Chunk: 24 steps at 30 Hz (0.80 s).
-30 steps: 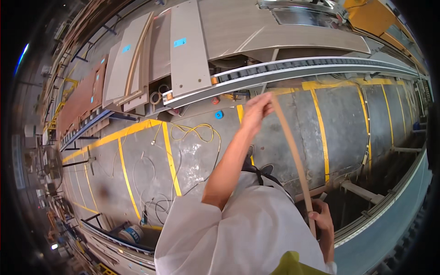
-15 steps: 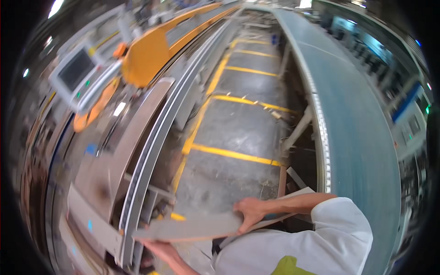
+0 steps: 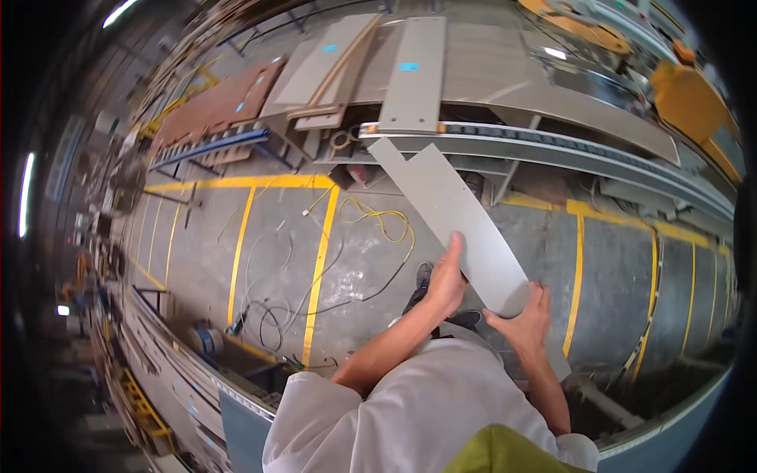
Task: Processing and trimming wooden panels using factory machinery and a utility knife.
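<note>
A long light grey board (image 3: 473, 223) slants in front of me, its far end near the conveyor edge and its near end close to my body. My left hand (image 3: 446, 282) is closed on its left edge, thumb pointing along the top face. My right hand (image 3: 528, 317) grips the near right end with the thumb and fingers spread around the edge. The far end looks stepped, and a grey corner also shows beyond my right wrist. Whether this is one notched board or two overlapping, I cannot tell. The fingers beneath are hidden.
Ahead runs a roller conveyor (image 3: 552, 145), with another grey panel (image 3: 414, 75) lying across it. Brown boards (image 3: 217, 102) are stacked at far left. A yellow cable (image 3: 385, 213) and dark hoses lie on the yellow-lined floor. Behind me is a blue-green belt (image 3: 244, 426).
My view has turned left, from along the aisle to face the roller conveyor. The board, held low and nearly crosswise before, now slants away from me, still in both hands.
</note>
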Available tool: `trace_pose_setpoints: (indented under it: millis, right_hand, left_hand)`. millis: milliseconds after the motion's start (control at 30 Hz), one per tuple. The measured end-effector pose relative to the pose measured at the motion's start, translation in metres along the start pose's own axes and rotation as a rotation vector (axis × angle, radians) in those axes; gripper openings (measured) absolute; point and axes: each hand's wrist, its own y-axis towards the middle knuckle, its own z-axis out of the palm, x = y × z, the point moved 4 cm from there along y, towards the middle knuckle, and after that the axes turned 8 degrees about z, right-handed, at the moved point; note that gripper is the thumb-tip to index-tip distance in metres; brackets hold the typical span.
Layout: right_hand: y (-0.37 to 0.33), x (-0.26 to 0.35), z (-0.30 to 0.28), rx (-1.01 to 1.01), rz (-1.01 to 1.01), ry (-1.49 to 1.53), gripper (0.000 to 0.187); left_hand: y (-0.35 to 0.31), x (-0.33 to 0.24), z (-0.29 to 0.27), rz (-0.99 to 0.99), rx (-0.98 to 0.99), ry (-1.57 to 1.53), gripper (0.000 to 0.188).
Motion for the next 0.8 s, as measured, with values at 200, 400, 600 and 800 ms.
trace_pose_setpoints:
  millis: [200, 400, 600, 800]
  right_hand:
    - [0.018, 0.078, 0.070, 0.013, -0.311, 0.072, 0.095]
    - [0.051, 0.137, 0.150, 0.323, -0.427, 0.178, 0.061]
    - [0.111, 0.166, 0.283, 0.551, -0.359, 0.024, 0.044]
    - [0.155, 0.188, 0.423, 0.673, -0.210, -0.241, 0.045]
  left_hand:
    - [0.013, -0.086, -0.069, 0.415, -0.200, -0.067, 0.072]
    - [0.011, -0.245, -0.224, 0.877, -0.612, 0.144, 0.077]
    - [-0.004, -0.399, -0.417, 1.190, -0.938, 0.514, 0.076]
    - [0.049, -0.453, -0.570, 0.757, -1.054, 0.948, 0.050]
